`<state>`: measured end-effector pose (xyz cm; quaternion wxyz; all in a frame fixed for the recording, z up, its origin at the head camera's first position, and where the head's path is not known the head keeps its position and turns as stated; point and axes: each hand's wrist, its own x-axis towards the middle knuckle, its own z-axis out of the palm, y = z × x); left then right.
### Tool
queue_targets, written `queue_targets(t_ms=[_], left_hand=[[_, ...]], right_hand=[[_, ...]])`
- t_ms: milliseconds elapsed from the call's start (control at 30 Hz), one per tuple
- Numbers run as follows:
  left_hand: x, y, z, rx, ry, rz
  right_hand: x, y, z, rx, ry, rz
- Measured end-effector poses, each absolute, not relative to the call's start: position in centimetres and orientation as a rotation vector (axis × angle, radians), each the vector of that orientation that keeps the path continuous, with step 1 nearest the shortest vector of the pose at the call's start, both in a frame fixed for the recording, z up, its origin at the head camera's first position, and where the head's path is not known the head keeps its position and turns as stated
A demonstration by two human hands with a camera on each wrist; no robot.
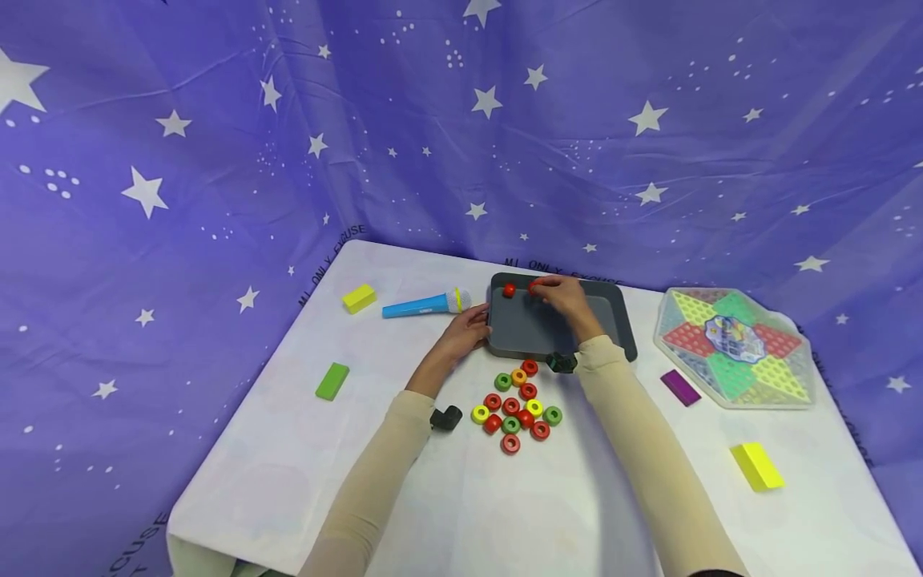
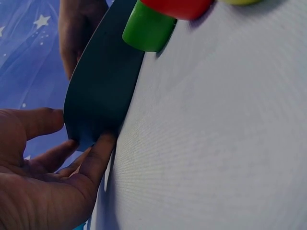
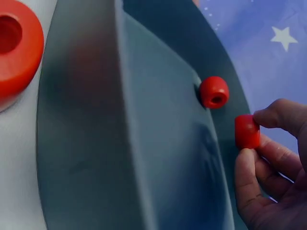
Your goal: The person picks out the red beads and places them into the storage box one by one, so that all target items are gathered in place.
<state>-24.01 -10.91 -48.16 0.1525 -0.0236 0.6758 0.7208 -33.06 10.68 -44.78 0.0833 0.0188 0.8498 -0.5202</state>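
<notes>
A grey tray (image 1: 530, 324) lies toward the back of the table. My left hand (image 1: 467, 330) touches its left end; in the left wrist view the thumb (image 2: 45, 120) meets the rim and the other fingers rest along the outer wall. My right hand (image 1: 566, 296) reaches over the tray and pinches a red bead (image 3: 247, 132) between thumb and fingertips, close to the far wall. Another red bead (image 3: 214, 92) with a hole sits inside the tray by that wall. In front of the tray, several red, green, yellow and orange beads (image 1: 511, 406) lie loosely grouped.
A blue toy microphone (image 1: 418, 306) lies left of the tray, with yellow (image 1: 359, 299) and green blocks (image 1: 332, 381) farther left. To the right are a star-patterned game board (image 1: 735, 349), a purple block (image 1: 680, 388) and a yellow block (image 1: 757, 466). Starry curtain (image 1: 476, 160) backs the table.
</notes>
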Motion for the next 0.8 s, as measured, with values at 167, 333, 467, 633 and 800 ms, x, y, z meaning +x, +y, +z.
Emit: queue_targets(t_ms=[167, 333, 467, 633, 800], left_hand=[[-23.7, -11.0, -47.6, -0.057, 1.923, 2.061], [-23.7, -11.0, -47.9, -0.039, 1.917, 2.064], [-23.9, -10.9, -48.5, -0.047, 1.925, 2.075], [-23.8, -10.8, -48.4, -0.041, 1.937, 2.077], [-23.9, -10.9, -48.3, -0.055, 1.948, 2.073]], right_hand=[[-33.4, 10.4, -45.3, 0.053, 2.568, -1.477], [-33.3, 10.1, -45.6, 0.073, 2.625, -1.409], [-33.0, 10.0, -45.8, 0.102, 2.665, -1.365], [-32.9, 9.9, -45.9, 0.110, 2.731, -1.310], [-32.8, 9.8, -45.6, 0.094, 2.764, -1.293]])
